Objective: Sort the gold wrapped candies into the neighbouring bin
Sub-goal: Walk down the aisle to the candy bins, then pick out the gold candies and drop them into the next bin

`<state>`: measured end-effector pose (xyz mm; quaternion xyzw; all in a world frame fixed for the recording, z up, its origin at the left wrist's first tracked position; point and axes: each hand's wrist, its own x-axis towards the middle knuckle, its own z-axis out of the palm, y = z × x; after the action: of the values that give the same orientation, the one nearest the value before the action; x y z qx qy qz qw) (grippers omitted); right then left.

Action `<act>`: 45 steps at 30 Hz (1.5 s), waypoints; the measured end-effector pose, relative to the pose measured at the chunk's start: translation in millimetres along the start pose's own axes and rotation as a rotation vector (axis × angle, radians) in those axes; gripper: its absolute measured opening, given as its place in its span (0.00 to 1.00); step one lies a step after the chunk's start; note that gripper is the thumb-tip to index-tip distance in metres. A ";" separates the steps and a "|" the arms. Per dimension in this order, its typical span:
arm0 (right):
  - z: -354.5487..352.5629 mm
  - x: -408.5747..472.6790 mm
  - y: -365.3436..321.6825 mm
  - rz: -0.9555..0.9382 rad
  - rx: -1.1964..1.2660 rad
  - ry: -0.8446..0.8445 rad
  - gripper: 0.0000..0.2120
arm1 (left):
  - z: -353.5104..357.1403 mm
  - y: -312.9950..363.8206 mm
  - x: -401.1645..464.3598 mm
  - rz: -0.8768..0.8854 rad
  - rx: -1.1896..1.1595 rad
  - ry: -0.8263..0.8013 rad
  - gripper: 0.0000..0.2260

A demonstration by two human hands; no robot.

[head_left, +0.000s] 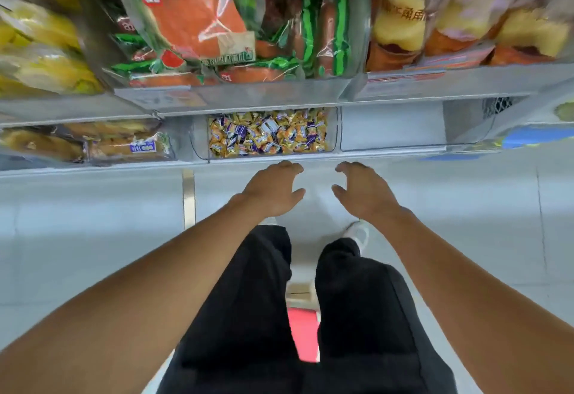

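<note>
Looking straight down a shop shelf front. Both arms stretched fwd, bare forearms converging toward the lower shelf row. Left hand [273, 190] palm-down, fingers loosely curved, thumb pointing inward; grip wide, holding nothing. Right hand [362, 190] mirrors it, fingers relaxed and slightly hooked, thumb inward; grip wide too, nothing in it. Hands near each other but apart, both just short of the bin fronts, not touching them.

Candy bin [202, 142], clear plastic w/ curved front, sits right beyond the left fingertips. Packed w/ mixed candies: gold wrapped candies [289, 137] jumbled together w/ purple-and-white wrapped candies [240, 131]. Neighbouring bin [393, 128] directly to the right, same clear type, beyond the right hand; no candies visible inside.

Left of candy bin, packaged pastries [121, 143] in another compartment. Shelf above: watermelon-print snack bags [198, 20] w/ orange and green, yellow cake packs [400, 14] to the right, yellow bags [40, 42] far left, blurred.

Below: black trousers [248, 300], white shoe [357, 233] on pale tiled floor [93, 222], red-pink object [302, 334] between the legs, can't tell what.
</note>
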<state>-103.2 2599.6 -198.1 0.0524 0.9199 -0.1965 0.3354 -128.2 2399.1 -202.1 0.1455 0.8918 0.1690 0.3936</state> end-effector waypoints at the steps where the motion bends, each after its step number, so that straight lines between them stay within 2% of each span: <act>1: 2.1 16.3 5.1 -0.068 -0.041 0.093 0.21 | 9.0 -1.0 18.6 0.026 0.002 0.098 0.25; 4: 19.7 67.6 14.2 -0.348 -0.119 0.482 0.13 | 33.0 -20.1 71.8 0.112 -0.003 0.476 0.19; 6: 41.4 99.4 14.3 -0.508 -0.175 0.675 0.10 | 52.9 -44.8 99.8 0.194 0.010 0.688 0.14; 9: 84.3 130.8 14.3 -0.686 -0.262 0.824 0.08 | 81.7 -77.1 124.3 0.333 0.028 0.827 0.10; 11: 110.0 142.4 20.1 -0.733 -0.233 0.897 0.09 | 95.9 -90.3 134.3 0.400 0.064 0.901 0.11; 13: 124.7 149.3 27.0 -0.779 -0.191 0.954 0.04 | 101.5 -94.9 139.0 0.462 0.099 1.004 0.09; 14: 126.5 153.0 28.9 -0.781 -0.202 0.957 0.06 | 101.1 -94.8 141.2 0.485 0.106 1.039 0.08; 17: 130.9 170.5 30.7 -0.801 -0.244 0.947 0.14 | 102.1 -99.6 150.1 0.538 0.162 1.054 0.10; 19: 133.6 177.0 29.2 -0.798 -0.292 0.961 0.13 | 102.4 -104.2 152.4 0.539 0.204 1.034 0.11; 22: 137.4 164.8 19.9 -0.688 -0.407 0.970 0.09 | 100.8 -109.4 144.1 0.480 0.236 1.018 0.12; 24: 140.9 161.3 12.8 -0.595 -0.521 0.940 0.16 | 100.0 -116.0 141.5 0.417 0.259 1.042 0.14; 25: 141.7 159.8 10.1 -0.576 -0.521 0.944 0.15 | 99.6 -118.8 141.1 0.402 0.248 1.047 0.13; 28: 139.9 156.7 6.8 -0.578 -0.287 0.894 0.04 | 101.4 -120.4 140.4 0.408 0.220 1.020 0.10; 31: 132.6 150.6 2.4 -0.637 -0.106 0.875 0.06 | 93.0 -117.8 130.0 0.414 0.160 1.020 0.09; 34: 127.6 138.6 -4.7 -0.708 -0.073 0.910 0.07 | 84.6 -118.2 112.2 0.471 0.158 1.038 0.11; 38: 142.1 119.9 3.6 -0.781 -0.107 0.881 0.08 | 98.7 -117.8 88.5 0.510 0.117 0.954 0.11; 41: 158.9 115.7 17.6 -0.766 -0.112 0.848 0.08 | 111.1 -116.9 80.6 0.535 0.143 0.864 0.06; 45: 167.7 115.2 23.5 -0.720 -0.161 0.826 0.13 | 116.6 -111.9 77.8 0.523 0.178 0.820 0.04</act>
<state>-86.5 2550.5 -396.3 -0.2186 0.9468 -0.1909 -0.1388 -105.1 2350.6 -373.2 0.3190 0.9179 0.2284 -0.0592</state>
